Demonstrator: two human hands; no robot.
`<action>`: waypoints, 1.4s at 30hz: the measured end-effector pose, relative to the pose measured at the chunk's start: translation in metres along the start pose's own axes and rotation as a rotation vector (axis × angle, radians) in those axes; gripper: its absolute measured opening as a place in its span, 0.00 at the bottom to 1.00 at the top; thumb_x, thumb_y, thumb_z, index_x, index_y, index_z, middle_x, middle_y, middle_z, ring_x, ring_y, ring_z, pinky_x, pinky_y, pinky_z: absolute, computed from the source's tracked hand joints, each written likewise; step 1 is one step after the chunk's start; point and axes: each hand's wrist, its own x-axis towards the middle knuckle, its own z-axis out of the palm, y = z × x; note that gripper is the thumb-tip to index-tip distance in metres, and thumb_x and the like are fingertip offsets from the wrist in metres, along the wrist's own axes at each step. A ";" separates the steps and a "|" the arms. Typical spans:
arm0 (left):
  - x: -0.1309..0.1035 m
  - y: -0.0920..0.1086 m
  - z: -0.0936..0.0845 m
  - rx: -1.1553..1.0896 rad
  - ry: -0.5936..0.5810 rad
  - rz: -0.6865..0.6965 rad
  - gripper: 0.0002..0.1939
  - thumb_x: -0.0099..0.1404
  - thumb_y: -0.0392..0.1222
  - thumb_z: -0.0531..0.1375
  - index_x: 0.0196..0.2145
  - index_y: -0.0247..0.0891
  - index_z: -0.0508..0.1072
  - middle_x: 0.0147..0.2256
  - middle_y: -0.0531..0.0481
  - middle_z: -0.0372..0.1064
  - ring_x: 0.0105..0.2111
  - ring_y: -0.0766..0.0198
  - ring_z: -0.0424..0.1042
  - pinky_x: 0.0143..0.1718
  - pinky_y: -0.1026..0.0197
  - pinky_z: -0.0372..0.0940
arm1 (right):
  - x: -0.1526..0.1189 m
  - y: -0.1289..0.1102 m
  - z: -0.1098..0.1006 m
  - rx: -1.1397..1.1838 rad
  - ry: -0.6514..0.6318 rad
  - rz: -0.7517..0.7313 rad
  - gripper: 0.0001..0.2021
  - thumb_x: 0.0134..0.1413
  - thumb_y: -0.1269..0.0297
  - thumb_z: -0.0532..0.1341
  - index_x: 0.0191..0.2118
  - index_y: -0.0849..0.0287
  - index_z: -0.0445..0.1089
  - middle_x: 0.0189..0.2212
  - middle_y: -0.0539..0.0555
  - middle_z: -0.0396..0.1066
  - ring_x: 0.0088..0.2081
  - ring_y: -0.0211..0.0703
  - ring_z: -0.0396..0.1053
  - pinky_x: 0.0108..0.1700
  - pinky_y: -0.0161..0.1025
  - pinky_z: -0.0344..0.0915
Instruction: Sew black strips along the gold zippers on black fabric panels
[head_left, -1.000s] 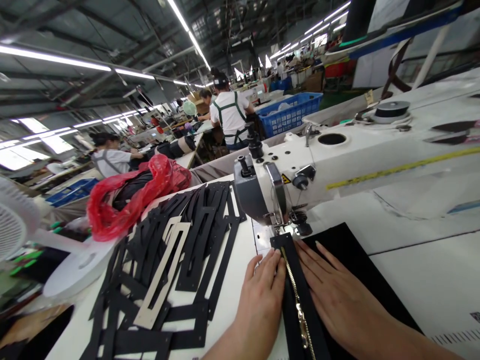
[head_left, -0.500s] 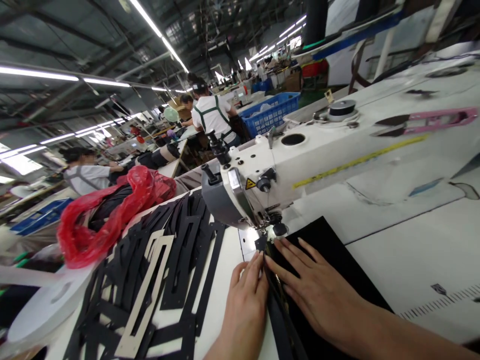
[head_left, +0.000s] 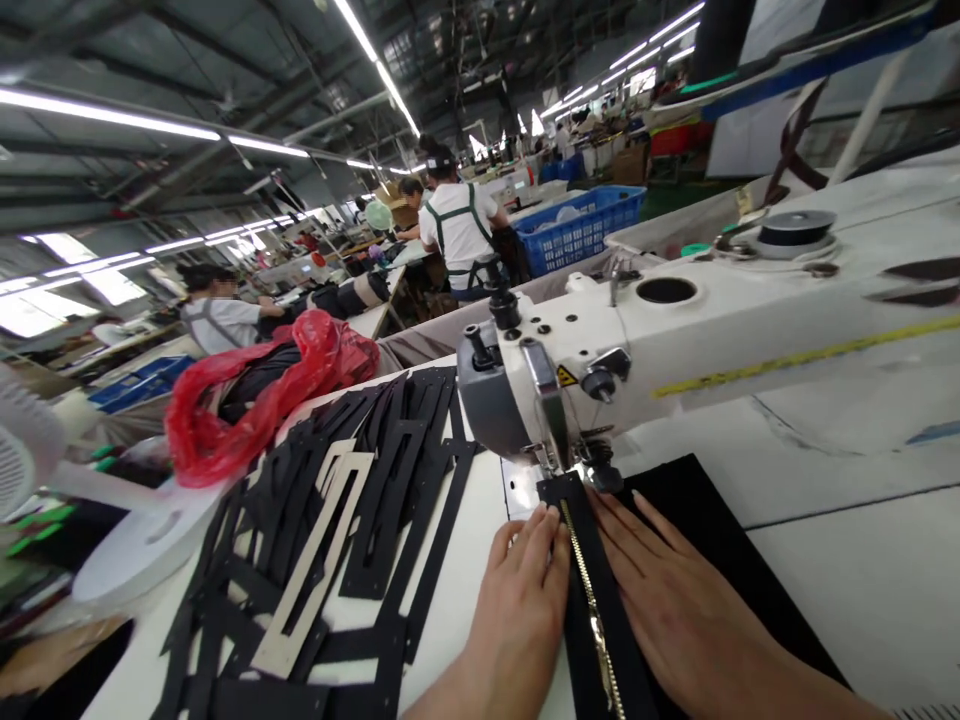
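A black strip with a gold-toothed metal zipper (head_left: 583,570) lies lengthwise under the needle area of a white sewing machine (head_left: 555,400). My left hand (head_left: 517,610) rests along the strip's left edge, its fingers stretched forward and fingertips pressing beside the zipper. My right hand (head_left: 675,590) lies flat on the strip's right side, fingers extended towards the presser foot. Beneath the strip and my right hand is a larger black fabric panel (head_left: 720,530). The shiny zipper pull (head_left: 602,650) shows near the bottom. The needle tip is hard to make out.
Left of the machine lie many black slotted frame pieces (head_left: 382,510) and a beige one (head_left: 315,570). Behind them is a red plastic bag (head_left: 225,400) with dark material. A white fan (head_left: 135,540) stands at far left. A blue basket (head_left: 581,230) and co-workers are beyond.
The zipper strip, earlier mostly seen edge-on between my hands, now lies flat with its gold teeth showing. My view has turned left, so the machine appears further right.
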 end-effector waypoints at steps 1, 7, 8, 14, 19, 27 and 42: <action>0.004 -0.001 0.001 -0.016 -0.001 -0.017 0.16 0.69 0.29 0.45 0.48 0.26 0.67 0.48 0.35 0.67 0.50 0.54 0.66 0.47 0.53 0.63 | 0.002 0.004 0.002 0.000 0.000 -0.010 0.27 0.56 0.71 0.49 0.62 0.62 0.52 0.56 0.59 0.61 0.58 0.50 0.56 0.56 0.52 0.56; 0.021 -0.006 0.007 -0.095 -0.064 -0.091 0.17 0.68 0.29 0.43 0.51 0.26 0.63 0.47 0.35 0.66 0.49 0.54 0.66 0.50 0.51 0.60 | 0.012 0.022 0.008 0.037 -0.044 -0.041 0.27 0.55 0.74 0.49 0.62 0.67 0.51 0.56 0.64 0.60 0.60 0.51 0.53 0.57 0.53 0.54; 0.021 -0.006 0.008 -0.100 -0.060 -0.105 0.17 0.68 0.29 0.44 0.52 0.26 0.63 0.47 0.35 0.65 0.49 0.54 0.65 0.50 0.51 0.60 | 0.012 0.023 0.008 0.037 -0.050 -0.053 0.27 0.55 0.74 0.49 0.62 0.67 0.52 0.56 0.64 0.60 0.60 0.52 0.53 0.57 0.54 0.54; 0.020 -0.004 0.013 -0.105 -0.029 -0.140 0.18 0.68 0.28 0.42 0.49 0.28 0.65 0.45 0.39 0.67 0.47 0.55 0.66 0.50 0.53 0.60 | 0.010 0.026 0.010 0.015 -0.056 -0.102 0.29 0.53 0.74 0.50 0.62 0.69 0.50 0.56 0.64 0.60 0.59 0.51 0.55 0.57 0.52 0.54; 0.021 -0.004 0.013 -0.130 -0.036 -0.169 0.18 0.67 0.27 0.41 0.48 0.28 0.65 0.45 0.39 0.67 0.47 0.56 0.66 0.49 0.53 0.60 | 0.009 0.026 0.012 0.020 -0.041 -0.088 0.29 0.54 0.73 0.50 0.63 0.68 0.49 0.55 0.63 0.62 0.58 0.49 0.56 0.57 0.51 0.53; 0.022 -0.006 0.011 -0.157 -0.052 -0.154 0.18 0.67 0.27 0.43 0.50 0.28 0.65 0.45 0.38 0.67 0.45 0.56 0.67 0.47 0.52 0.63 | 0.010 0.026 0.013 0.063 -0.062 -0.063 0.28 0.55 0.71 0.50 0.62 0.66 0.50 0.56 0.62 0.61 0.59 0.48 0.54 0.58 0.50 0.52; 0.005 -0.021 0.016 -0.085 -0.083 -0.020 0.17 0.68 0.34 0.47 0.53 0.33 0.64 0.47 0.38 0.65 0.44 0.54 0.66 0.44 0.52 0.65 | 0.017 0.013 -0.004 0.271 -0.261 0.190 0.24 0.61 0.66 0.49 0.63 0.53 0.49 0.62 0.59 0.49 0.63 0.50 0.44 0.61 0.55 0.43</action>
